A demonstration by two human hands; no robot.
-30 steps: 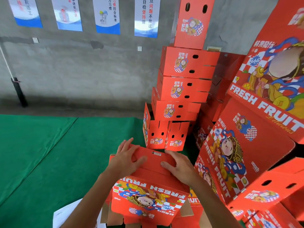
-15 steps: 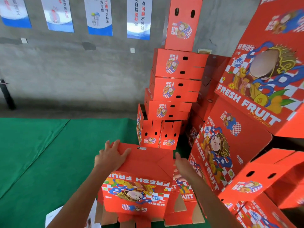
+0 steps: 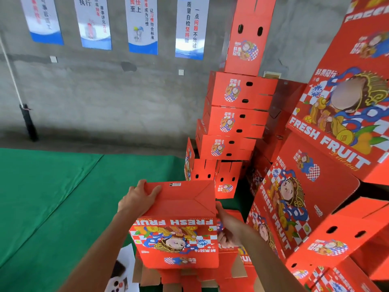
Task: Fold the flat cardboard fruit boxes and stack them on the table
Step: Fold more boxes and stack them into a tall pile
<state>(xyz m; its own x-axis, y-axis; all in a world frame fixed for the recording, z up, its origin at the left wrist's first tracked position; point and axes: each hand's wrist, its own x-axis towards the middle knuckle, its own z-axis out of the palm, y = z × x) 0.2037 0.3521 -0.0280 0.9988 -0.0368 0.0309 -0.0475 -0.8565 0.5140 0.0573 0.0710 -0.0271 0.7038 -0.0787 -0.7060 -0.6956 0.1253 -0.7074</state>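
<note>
Gripping the folded red box [image 3: 179,224] at its far left corner, left hand [image 3: 136,199] wraps the edge; right hand [image 3: 228,230] presses its right side, grip unclear. Box sits above green surface [image 3: 52,197], beside stacked boxes [image 3: 233,123].

Premises present as a packing workshop. Bare grey concrete wall [image 3: 105,98] carries a row of blue-and-white printed quality-notice banners [image 3: 143,24]. Green felt-covered work table [image 3: 52,197] stands below. Folded red printed cardboard fruit boxes [image 3: 237,123] are stacked high alongside, in quantity.
</note>
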